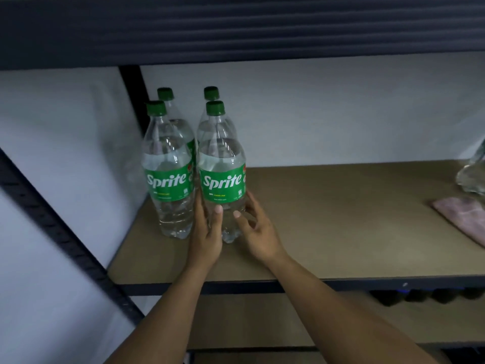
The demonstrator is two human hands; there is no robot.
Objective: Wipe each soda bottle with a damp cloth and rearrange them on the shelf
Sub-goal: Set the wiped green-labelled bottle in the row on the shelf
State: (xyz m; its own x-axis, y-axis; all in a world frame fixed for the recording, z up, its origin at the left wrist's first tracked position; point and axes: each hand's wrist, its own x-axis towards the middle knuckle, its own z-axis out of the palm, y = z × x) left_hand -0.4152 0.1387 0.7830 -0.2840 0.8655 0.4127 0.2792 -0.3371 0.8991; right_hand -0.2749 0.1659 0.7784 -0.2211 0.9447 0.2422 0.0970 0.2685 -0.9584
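Several clear Sprite bottles with green caps and labels stand in a tight block at the left end of the brown shelf board (341, 224). Both my hands are on the lower part of the front right Sprite bottle (223, 166), which stands upright on the board. My left hand (207, 232) grips its left side with the thumb on the front. My right hand (256, 229) cups its right side, thumb on the front and fingers curled round it. The front left bottle (168, 174) touches it. A folded pink cloth (464, 216) lies at the right edge of the board.
Another clear bottle (472, 174) shows partly at the far right, behind the cloth. A dark upper shelf (236, 27) hangs low over the caps. A black slotted upright (65, 232) runs down the left. Dark bottle tops (420, 295) show on the shelf below.
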